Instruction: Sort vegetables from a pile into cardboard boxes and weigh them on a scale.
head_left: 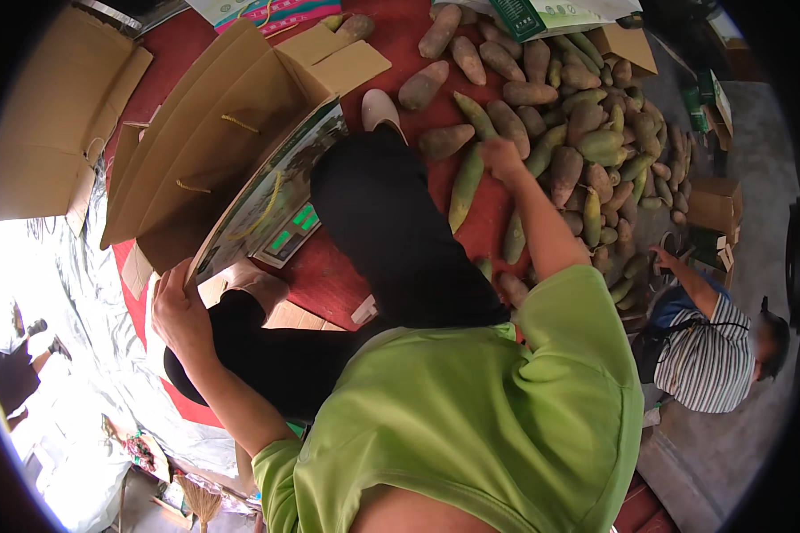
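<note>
My left hand [182, 311] is closed on the near corner of an open cardboard box [231, 133] with yellow cord handles and a printed outer side. The box stands tilted on my left, its flaps up; its bottom is hidden from me. My right hand [504, 160] reaches forward to the heap, fingers curled at the upper end of a long green radish-like vegetable [467, 188]. Its fingertips are partly hidden. Around that hand lie more vegetables of the same shape, some green, some brownish purple [509, 124], on a red mat [329, 271].
A digital scale [295, 233] with green-lit displays sits beside the printed box side. Another brown carton [49, 115] stands at far left. The vegetable heap [596, 142] spreads to the right. A person in a striped shirt [707, 355] crouches at the right, near small cartons [716, 204].
</note>
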### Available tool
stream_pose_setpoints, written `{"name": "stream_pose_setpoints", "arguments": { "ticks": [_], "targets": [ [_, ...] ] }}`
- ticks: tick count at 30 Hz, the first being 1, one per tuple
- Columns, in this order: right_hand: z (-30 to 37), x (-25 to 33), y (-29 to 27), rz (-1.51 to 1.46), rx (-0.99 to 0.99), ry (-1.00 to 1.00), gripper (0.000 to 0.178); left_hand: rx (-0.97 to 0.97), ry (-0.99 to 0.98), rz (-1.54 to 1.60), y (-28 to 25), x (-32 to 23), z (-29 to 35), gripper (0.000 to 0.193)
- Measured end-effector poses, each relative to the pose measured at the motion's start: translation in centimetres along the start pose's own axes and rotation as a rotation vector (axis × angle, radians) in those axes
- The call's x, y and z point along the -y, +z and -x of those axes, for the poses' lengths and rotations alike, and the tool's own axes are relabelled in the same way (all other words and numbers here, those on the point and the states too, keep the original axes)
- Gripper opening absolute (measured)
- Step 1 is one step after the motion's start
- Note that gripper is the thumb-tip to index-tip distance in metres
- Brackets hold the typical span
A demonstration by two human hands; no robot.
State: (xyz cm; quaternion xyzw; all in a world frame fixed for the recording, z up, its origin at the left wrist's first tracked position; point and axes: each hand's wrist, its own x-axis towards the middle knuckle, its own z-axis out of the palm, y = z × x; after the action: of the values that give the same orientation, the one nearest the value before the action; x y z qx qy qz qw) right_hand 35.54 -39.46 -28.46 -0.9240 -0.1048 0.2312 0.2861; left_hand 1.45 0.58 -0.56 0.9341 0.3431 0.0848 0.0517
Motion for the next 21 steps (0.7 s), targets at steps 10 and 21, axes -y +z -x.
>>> {"name": "stream_pose_setpoints", "arguments": {
  "ticks": [10,21],
  "targets": [
    [7.3,-8.4,11.6,-0.208,0.079,0.592,0.065,0.001,-0.025,-0.005,-0.3,-0.8,-0.8,0.025],
    [6.1,-5.1,13.0,-0.425,-0.057,0.635,0.075,-0.021,-0.034,-0.021,-0.8,-0.7,-0.2,0.028]
  ]
}}
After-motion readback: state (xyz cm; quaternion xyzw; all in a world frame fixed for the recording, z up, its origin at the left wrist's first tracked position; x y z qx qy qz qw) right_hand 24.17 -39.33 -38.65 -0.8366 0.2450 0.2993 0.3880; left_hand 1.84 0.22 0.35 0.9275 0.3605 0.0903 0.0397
